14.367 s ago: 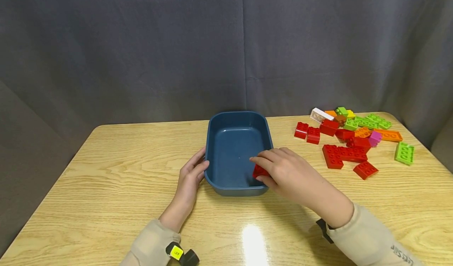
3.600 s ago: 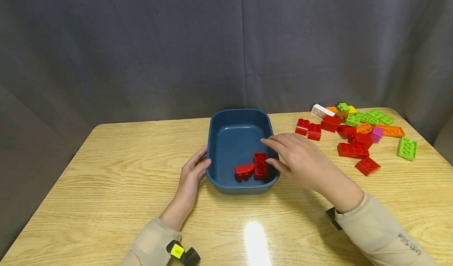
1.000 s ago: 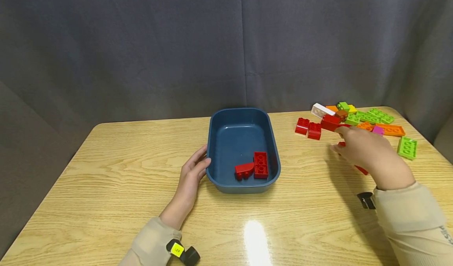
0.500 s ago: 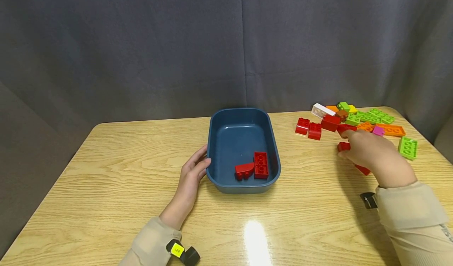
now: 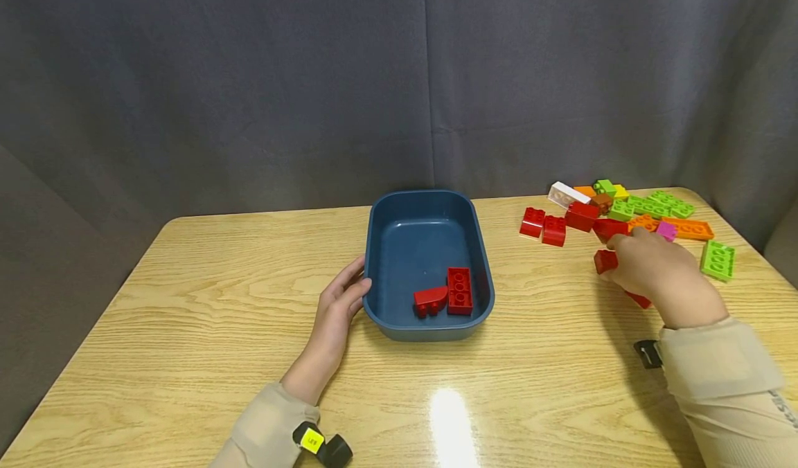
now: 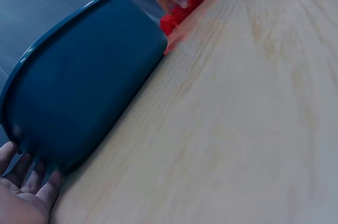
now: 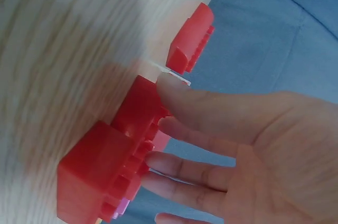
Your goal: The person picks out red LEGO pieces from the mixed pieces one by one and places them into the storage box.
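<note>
My left hand rests against the left side of a dark blue bin, its fingertips touching the outer wall. Inside the bin lie a red brick with its hollow side up and a red curved brick. Over at the right my right hand pinches a long red brick on the table, thumb and fingers at its sides; the hand hides much of it in the head view. Another red brick shows partly below that hand.
Two red curved bricks and a red block lie left of the pile. White, green, orange and pink bricks spread behind and right. A grey curtain hangs behind the table.
Since the earliest frame, two red bricks have come to lie in the bin. My right hand has moved from the bin to the brick pile, where it shifts only slightly lately. My left hand stays.
</note>
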`<state>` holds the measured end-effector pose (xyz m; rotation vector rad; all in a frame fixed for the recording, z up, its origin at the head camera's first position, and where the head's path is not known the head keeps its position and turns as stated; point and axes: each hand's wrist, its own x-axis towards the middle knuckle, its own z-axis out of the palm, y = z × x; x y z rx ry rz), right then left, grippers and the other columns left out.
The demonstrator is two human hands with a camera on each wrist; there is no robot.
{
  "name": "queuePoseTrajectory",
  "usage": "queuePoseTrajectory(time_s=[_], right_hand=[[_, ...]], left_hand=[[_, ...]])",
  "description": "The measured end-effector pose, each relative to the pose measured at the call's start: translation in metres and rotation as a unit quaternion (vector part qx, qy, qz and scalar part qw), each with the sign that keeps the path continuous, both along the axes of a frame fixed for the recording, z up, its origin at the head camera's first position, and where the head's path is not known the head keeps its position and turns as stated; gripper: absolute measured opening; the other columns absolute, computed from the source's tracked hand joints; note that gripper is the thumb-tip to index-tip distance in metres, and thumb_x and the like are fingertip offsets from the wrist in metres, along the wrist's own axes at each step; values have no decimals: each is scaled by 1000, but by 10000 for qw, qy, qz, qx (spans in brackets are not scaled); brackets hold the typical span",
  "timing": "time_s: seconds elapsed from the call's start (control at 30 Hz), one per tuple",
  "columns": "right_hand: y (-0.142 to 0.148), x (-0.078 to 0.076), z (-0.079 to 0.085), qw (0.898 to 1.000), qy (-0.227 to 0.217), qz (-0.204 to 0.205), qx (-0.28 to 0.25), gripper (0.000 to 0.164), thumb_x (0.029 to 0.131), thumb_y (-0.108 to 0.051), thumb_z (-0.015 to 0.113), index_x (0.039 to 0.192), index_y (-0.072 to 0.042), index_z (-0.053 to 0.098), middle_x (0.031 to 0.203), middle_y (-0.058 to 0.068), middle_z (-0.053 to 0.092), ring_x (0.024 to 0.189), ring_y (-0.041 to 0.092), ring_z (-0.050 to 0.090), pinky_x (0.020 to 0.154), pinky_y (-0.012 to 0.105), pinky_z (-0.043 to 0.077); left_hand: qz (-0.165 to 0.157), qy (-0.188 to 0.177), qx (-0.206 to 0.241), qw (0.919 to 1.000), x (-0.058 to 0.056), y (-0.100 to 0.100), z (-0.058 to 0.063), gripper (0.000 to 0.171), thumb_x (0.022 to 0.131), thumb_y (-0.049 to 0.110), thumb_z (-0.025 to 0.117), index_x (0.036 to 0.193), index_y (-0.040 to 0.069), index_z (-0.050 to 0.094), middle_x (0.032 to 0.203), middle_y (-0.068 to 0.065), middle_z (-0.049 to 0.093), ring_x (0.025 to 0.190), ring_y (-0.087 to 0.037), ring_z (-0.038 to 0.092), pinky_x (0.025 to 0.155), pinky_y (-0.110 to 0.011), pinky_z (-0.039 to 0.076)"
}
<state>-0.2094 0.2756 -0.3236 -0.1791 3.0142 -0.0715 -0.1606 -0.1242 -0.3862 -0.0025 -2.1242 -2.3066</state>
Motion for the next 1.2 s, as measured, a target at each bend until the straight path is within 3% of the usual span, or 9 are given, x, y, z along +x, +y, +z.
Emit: queuePoseTrajectory(time_s=[0.23, 0.57, 0.9, 1.2], right_hand=[[1, -1, -2, 9998, -67, -196, 10, 47, 72, -25, 74, 106, 5, 62, 92, 31, 56, 76, 41, 49, 54, 50, 48], [2, -2, -8, 9997, 58, -253, -4, 48, 74, -20, 70, 114, 3, 61, 99, 36, 52, 85, 48, 46, 58, 57, 48], [3, -3, -8, 9997, 61, -222, -5, 41, 71, -21, 74, 105, -2, 65, 93, 31, 54, 83, 44, 46, 57, 54, 47], [-2, -3, -9, 9969, 669, -328, -265, 37, 70, -26, 75, 97, -2, 67, 86, 26, 56, 76, 40, 49, 51, 52, 45]], left_hand=[[9, -18, 22, 10000, 0, 0, 0, 48, 92, 13, 48, 139, 6, 44, 142, -15, 47, 123, -25, 46, 105, -40, 39], [-10, -36, 26, 10000, 0, 0, 0, 48, 92, 13, 47, 140, 7, 43, 145, -14, 45, 125, -25, 45, 107, -42, 38], [-23, -45, 28, 10000, 0, 0, 0, 48, 92, 13, 47, 140, 7, 43, 144, -14, 45, 125, -26, 45, 106, -41, 38], [-47, -26, 15, 10000, 0, -1, 0, 48, 92, 13, 47, 140, 7, 43, 144, -15, 45, 124, -26, 45, 107, -42, 38]])
